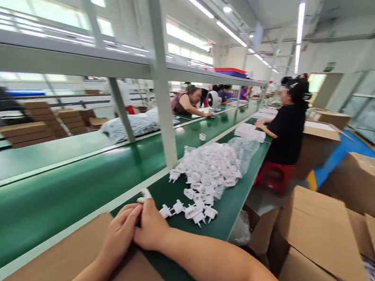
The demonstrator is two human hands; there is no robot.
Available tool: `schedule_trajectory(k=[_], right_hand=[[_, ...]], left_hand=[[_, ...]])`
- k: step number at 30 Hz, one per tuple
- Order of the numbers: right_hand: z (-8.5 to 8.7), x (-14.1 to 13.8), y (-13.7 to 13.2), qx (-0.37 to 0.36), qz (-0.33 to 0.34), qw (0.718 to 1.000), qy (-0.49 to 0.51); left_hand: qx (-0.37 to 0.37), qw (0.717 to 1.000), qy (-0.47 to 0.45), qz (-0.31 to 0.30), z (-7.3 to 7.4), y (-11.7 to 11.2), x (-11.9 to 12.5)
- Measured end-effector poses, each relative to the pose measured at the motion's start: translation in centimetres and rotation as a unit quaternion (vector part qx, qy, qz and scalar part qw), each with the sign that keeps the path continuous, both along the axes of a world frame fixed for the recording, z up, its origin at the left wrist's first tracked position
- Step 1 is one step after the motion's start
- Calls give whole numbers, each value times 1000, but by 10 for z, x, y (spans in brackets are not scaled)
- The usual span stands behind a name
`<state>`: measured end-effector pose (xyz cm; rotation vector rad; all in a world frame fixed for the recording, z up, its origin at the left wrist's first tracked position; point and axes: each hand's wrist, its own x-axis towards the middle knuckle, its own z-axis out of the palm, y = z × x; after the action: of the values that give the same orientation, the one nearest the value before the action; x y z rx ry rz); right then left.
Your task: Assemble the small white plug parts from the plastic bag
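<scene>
My left hand (pixel 121 231) and my right hand (pixel 152 225) are pressed together above an open cardboard box (pixel 72 246) at the near end of the bench. The fingers of both are curled closed. At the top of my right hand shows a small white piece (pixel 145 195); whether it is a finger cover or a held part I cannot tell. Whatever lies between the palms is hidden. Just beyond my hands, several white plug adapters (pixel 193 211) with two pins lie loose on the green bench. Behind them is a large heap of white adapters (pixel 208 163) beside a clear plastic bag (pixel 246 150).
A green conveyor belt (pixel 103 169) runs along the left, with a metal post (pixel 166 94) rising beside it. A person in black (pixel 289 124) sits further along the bench near white stacks (pixel 250 132). Large cardboard boxes (pixel 330 231) stand at the right.
</scene>
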<state>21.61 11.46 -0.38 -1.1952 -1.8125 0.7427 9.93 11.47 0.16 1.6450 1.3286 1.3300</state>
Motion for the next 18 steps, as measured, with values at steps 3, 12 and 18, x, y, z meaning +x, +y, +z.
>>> schedule_trajectory(k=[3, 12, 18], right_hand=[[1, 1, 0, -8, 29, 999, 10], [-2, 0, 1, 16, 47, 999, 10], [-4, 0, 3, 19, 47, 999, -8]], left_hand=[[-4, 1000, -19, -11, 3, -1, 2], [-16, 998, -36, -40, 0, -4, 0], [-7, 999, -23, -33, -2, -3, 1]])
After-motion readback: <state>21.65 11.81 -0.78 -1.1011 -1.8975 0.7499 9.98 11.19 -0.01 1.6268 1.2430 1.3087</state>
